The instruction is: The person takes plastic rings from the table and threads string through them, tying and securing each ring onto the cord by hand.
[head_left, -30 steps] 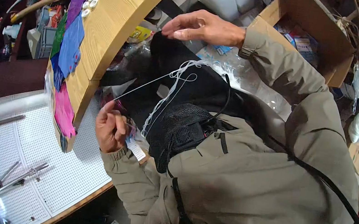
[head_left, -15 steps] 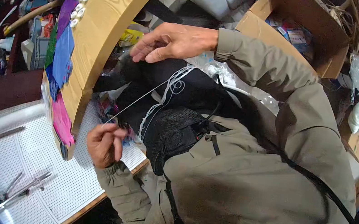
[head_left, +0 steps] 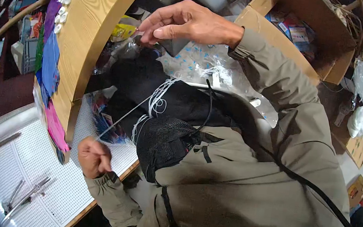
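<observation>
My left hand (head_left: 94, 157) is closed on a thin white cord (head_left: 120, 121), fingers curled. The cord runs taut up to a loose, looped bundle of white cord (head_left: 160, 95) lying across my black-clad leg (head_left: 183, 100). My right hand (head_left: 189, 24) is raised above the leg, thumb and fingers bent together in a pinch. Whatever may be between those fingertips is too small to make out. A black mesh pouch or cap (head_left: 159, 143) rests at my lap, below the cord bundle.
A wood-grain curved tabletop (head_left: 90, 21) at the left carries small white spools (head_left: 61, 15) and coloured cloth pieces (head_left: 50, 65). Below it is a white perforated board (head_left: 52, 174) with metal tools. An open cardboard box (head_left: 315, 21) and clear plastic bags (head_left: 198, 60) are on the right-hand side.
My right hand has risen away from my leg, and my left hand has moved down and left, drawing the cord. The view has shifted slightly.
</observation>
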{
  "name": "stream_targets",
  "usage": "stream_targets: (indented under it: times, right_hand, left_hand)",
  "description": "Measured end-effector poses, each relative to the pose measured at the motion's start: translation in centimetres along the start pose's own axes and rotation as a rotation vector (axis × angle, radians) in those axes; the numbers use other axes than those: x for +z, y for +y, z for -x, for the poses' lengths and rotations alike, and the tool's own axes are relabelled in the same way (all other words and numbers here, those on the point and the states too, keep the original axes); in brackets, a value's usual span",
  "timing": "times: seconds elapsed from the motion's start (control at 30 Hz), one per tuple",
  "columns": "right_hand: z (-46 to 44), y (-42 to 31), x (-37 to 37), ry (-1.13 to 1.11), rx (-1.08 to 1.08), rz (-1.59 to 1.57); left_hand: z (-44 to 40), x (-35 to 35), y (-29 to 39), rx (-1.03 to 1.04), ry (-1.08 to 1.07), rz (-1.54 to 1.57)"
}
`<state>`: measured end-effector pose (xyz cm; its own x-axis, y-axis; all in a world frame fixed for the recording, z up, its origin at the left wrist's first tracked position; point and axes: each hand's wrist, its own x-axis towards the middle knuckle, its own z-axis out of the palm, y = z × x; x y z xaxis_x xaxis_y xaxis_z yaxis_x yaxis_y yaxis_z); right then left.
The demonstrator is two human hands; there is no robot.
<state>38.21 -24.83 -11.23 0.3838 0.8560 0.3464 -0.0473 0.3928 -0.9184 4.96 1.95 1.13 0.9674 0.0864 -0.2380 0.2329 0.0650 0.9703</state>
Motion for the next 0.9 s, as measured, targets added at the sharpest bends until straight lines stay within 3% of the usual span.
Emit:
stream_targets:
  times: [0.07, 0.2, 0.33, 0.37, 0.43, 0.5, 0.57, 0.67, 0.77, 0.9]
  right_hand:
    - [-0.1, 0.2, -0.2, 0.025, 0.018, -0.091]
    - [-0.6, 0.4, -0.1, 0.039, 0.030, -0.170]
    - [-1.8, -0.1, 1.9, -0.038, 0.033, -0.274]
    - [-2.5, -0.2, 2.9, -0.084, 0.030, -0.319]
    - [-3.5, -0.4, 5.9, -0.156, 0.004, -0.291]
    - [-4.4, -0.4, 9.4, -0.234, -0.062, -0.226]
    - [-5.6, -0.2, 12.9, -0.267, -0.066, -0.237]
    - [-7.2, -0.3, 17.8, -0.276, -0.047, -0.225]
    - [-8.2, -0.6, 21.8, -0.275, 0.219, -0.685]
    - [-9.1, 0.8, 24.9, -0.338, 0.305, -0.603]
  left_hand:
    - [0.4, -1.3, -0.5, 0.123, 0.119, 0.243]
    - [1.9, -3.3, -1.0, 0.115, 0.273, 0.065]
    - [0.6, 0.8, 0.9, 0.049, 0.322, 0.166]
    - [0.5, 0.9, 0.5, 0.062, 0.351, 0.168]
    - [0.3, 0.8, 0.1, 0.128, 0.177, 0.117]
    - [0.4, 2.4, 1.8, -0.026, 0.353, -0.120]
    - [-0.6, 4.2, 2.8, 0.029, 0.504, -0.118]
    - [-1.3, 3.9, 3.4, 0.159, 0.490, 0.067]
    - [-1.4, 2.6, 3.1, 0.225, 0.503, -0.006]
    - [0.0, 1.2, 1.5, 0.347, 0.567, 0.016]
